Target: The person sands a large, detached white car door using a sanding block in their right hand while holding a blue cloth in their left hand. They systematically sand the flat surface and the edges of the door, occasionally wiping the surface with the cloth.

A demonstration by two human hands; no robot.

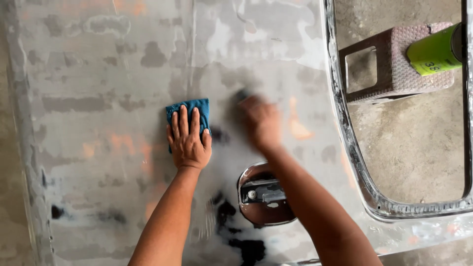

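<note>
On the sanded, primer-grey car door panel [98,98]: left hand [188,140] flat, fingers spread, pressing a folded blue cloth [197,109] against the metal. Right hand [260,122] blurred by motion, closed around a small dark sanding block [241,94]; exact grip hard to tell. Below, the recessed door-handle cutout [263,194]; to the right, the window opening [374,197], with a brown plastic stool [394,64] and a green cylinder [433,51] showing through it. Step in hand, apparently: hand-sanding of the panel. Further strokes call for even pressure kept flat, clear of the cutout edge.
</note>
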